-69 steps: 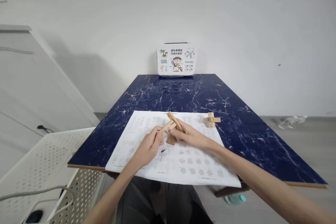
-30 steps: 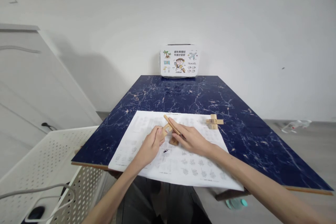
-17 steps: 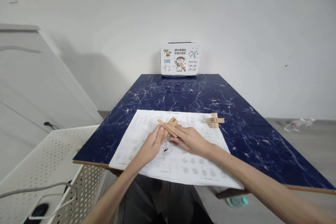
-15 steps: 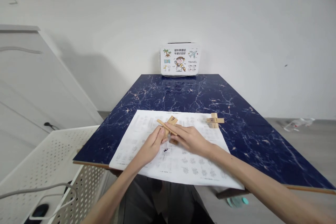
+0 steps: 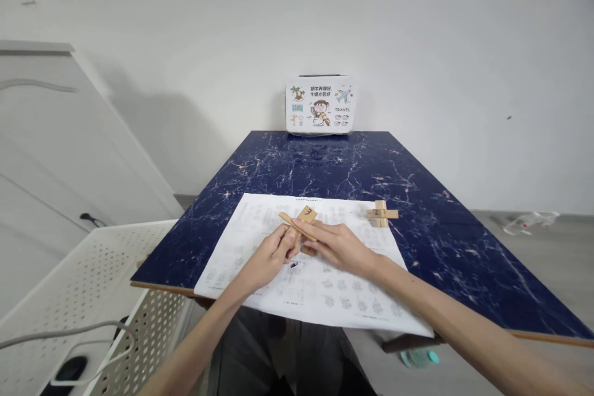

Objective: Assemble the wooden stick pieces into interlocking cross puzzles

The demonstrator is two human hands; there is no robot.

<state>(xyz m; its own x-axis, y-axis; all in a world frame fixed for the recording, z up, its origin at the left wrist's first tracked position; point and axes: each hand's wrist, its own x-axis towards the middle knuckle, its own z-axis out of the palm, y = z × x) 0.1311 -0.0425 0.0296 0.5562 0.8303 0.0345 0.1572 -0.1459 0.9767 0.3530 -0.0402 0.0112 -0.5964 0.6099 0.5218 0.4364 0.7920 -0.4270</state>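
Note:
Wooden interlocking puzzle pieces (image 5: 307,213) are crossed between my two hands above a printed sheet; one piece carries a black handwritten mark. My left hand (image 5: 277,245) is closed round the lower left part of them, its thumb pressed on the wood. From the right, my right hand (image 5: 340,244) grips the same pieces, fingers laid along a slanting stick. Another wooden end shows below the right fingers; how the pieces join is hidden by my hands. An assembled wooden cross puzzle (image 5: 381,214) marked like a "2" or "Z" rests at the sheet's upper right.
The instruction sheet (image 5: 260,297), printed with small diagrams, overhangs the near edge of the blue marbled table (image 5: 325,167). A white illustrated case (image 5: 320,105) stands at the back against the wall. A white perforated basket (image 5: 158,315) with cables is at left. A bottle (image 5: 420,357) lies on the floor.
My left fingers have curled more tightly round the wooden pieces. My right hand stays almost in place. The whole view has shifted slightly.

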